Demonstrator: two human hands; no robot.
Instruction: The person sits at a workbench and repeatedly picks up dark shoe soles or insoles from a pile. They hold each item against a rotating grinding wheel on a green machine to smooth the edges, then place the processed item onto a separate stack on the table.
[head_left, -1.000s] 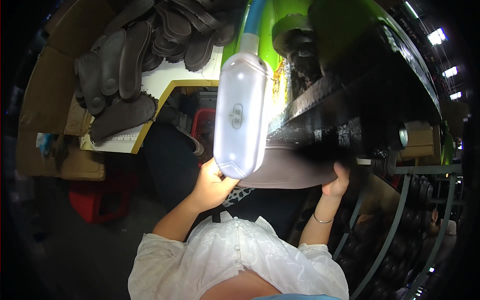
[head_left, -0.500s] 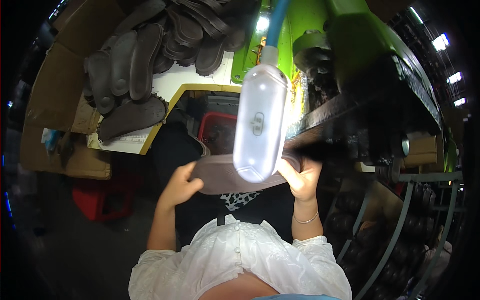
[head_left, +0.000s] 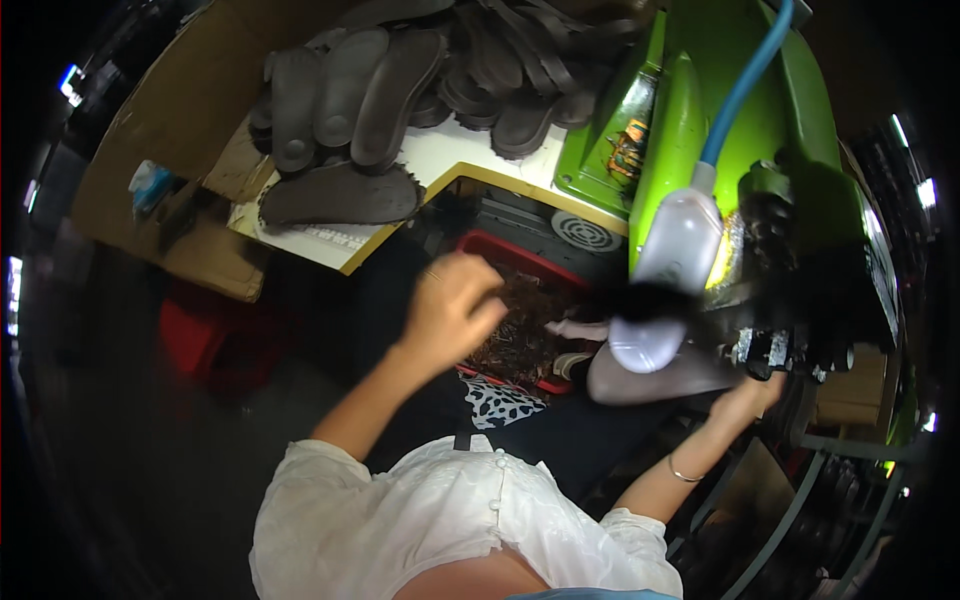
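My left hand (head_left: 455, 308) is in the air over the left edge of a red bin, fingers loosely curled and thumb apart from them, with nothing visible in it. My right hand (head_left: 745, 402) is off to the right, closed on the end of a brown shoe sole (head_left: 650, 378). The sole lies roughly level beneath the lamp and the dark machine parts, which hide some of it. A pale strip (head_left: 580, 329) shows just left of the lamp. Several dark soles (head_left: 350, 95) are heaped on the white table, and a single rough-edged sole (head_left: 340, 197) rests at its near corner.
A green machine (head_left: 690, 110) with a black working head (head_left: 790, 300) stands at right. Before it hangs a white lamp (head_left: 680, 235) on a blue stem. The red bin (head_left: 520, 255) under the table holds brown scraps. Cardboard (head_left: 130, 150) stands left, a metal rack (head_left: 780, 535) right.
My left hand has let go of the sole and risen over the bin. My right hand has carried the sole rightward toward the machine. The whole view has shifted.
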